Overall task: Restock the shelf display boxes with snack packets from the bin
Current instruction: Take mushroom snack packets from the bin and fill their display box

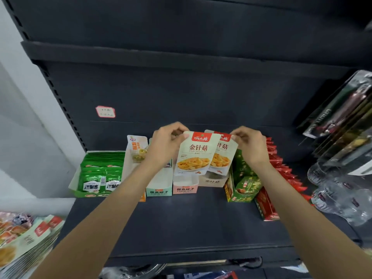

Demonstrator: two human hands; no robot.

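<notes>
My left hand (165, 141) pinches the top left corner of a cream snack packet (194, 154) with a red header and a picture of yellow mushrooms. My right hand (248, 143) pinches the top right corner of a second, matching packet (222, 158) that sits partly behind the first. Both packets hang upright just above a beige display box (212, 181) at the back of the dark shelf (181, 218). More of the same packets lie stacked at the lower left (26, 242).
Along the shelf stand a green box of green sachets (100, 172), a white-orange box (134, 158), a mint box (159, 188), a pink box (185, 188), green boxes (241, 182) and a red box with red packets (277, 168). Clear bottles (338, 190) stand at right.
</notes>
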